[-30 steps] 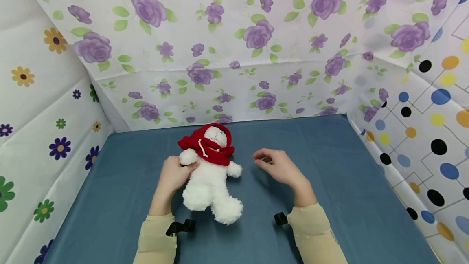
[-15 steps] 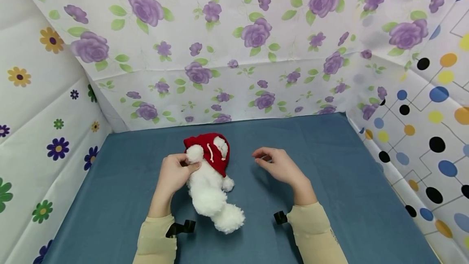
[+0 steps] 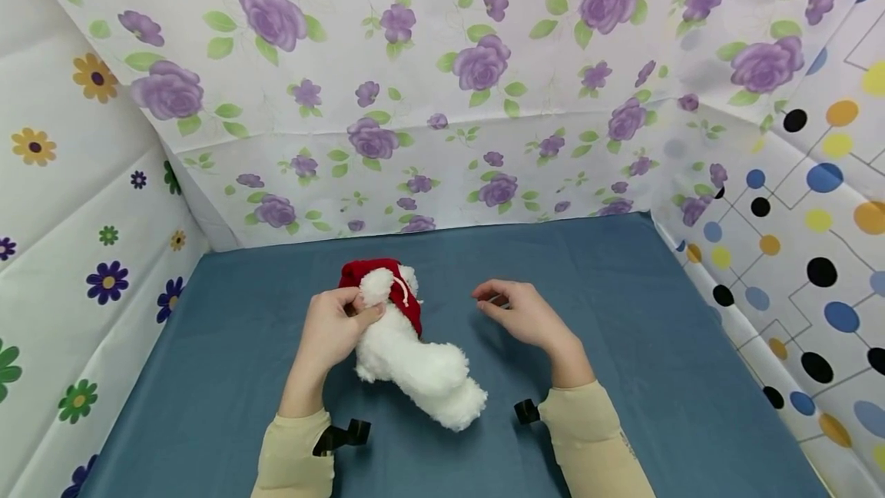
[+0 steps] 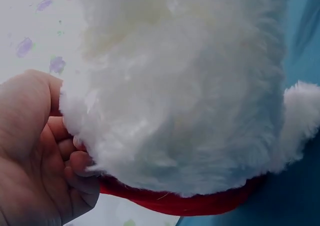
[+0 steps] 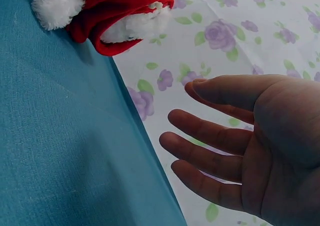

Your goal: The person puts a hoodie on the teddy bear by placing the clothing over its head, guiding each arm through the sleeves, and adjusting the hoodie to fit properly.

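Note:
A fluffy white plush toy (image 3: 408,356) in a red hood (image 3: 372,268) with white drawstrings hangs or leans, turned sideways, at the left middle of the blue table. My left hand (image 3: 335,325) pinches it near one arm, thumb in front and fingers behind. In the left wrist view the white fur (image 4: 185,101) fills the middle, with red cloth below it. My right hand (image 3: 522,313) is apart from the toy, to its right, with relaxed, slightly bent fingers and nothing in them. The right wrist view shows the red hood (image 5: 107,16) beyond those fingers.
The blue cloth-covered table (image 3: 588,267) meets a white back curtain (image 3: 442,152) with purple roses. A flower-print sheet (image 3: 55,252) stands on the left, a dotted sheet (image 3: 795,252) on the right. Black camera mounts (image 3: 346,435) sit at both wrists.
The toy has turned from facing me to sideways in my left hand. Its legs swung to the right and its hooded head moved lower and left. The right hand stays nearly still.

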Demonstrator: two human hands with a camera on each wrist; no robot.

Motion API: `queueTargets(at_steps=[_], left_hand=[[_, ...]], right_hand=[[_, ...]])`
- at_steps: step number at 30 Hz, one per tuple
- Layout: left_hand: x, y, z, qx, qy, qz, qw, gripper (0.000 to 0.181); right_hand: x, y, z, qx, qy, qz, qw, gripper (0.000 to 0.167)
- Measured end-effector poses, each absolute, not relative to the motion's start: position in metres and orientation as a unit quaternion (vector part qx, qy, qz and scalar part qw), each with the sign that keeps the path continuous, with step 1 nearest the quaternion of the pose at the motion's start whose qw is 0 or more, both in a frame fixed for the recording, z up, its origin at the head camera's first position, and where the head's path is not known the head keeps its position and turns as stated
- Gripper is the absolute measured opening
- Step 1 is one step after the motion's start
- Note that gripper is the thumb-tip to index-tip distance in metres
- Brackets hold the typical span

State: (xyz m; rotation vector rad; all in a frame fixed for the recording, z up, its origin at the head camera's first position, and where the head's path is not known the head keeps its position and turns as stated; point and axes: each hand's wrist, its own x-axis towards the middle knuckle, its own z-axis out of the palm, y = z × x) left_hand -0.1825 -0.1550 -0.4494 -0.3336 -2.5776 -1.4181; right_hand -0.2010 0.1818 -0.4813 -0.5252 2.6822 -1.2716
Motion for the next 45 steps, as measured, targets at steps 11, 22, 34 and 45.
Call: queueTargets(at_steps=[11, 22, 34, 45], left_hand=[[-0.187, -0.134, -0.463, -0.165, -0.834, -0.521, 0.077, 0.028], [-0.189, -0.127, -0.468, -0.234, -0.815, -0.527, 0.058, 0.009], [-0.192, -0.118, -0.483, -0.144, -0.855, -0.497, 0.032, 0.023], [-0.192, -0.104, -0.496, -0.085, -0.866, -0.493, 0.028, 0.038]], right_hand=[[-0.201, 0.187, -0.48, -0.176, 0.888, -0.419, 0.074, 0.027], [-0.196, 0.207, -0.472, -0.128, 0.891, -0.411, 0.143, 0.047], [-0.194, 0.206, -0.471, -0.129, 0.874, -0.415, 0.216, 0.055], [-0.185, 0.187, -0.471, -0.116, 0.861, -0.422, 0.26, 0.054]])
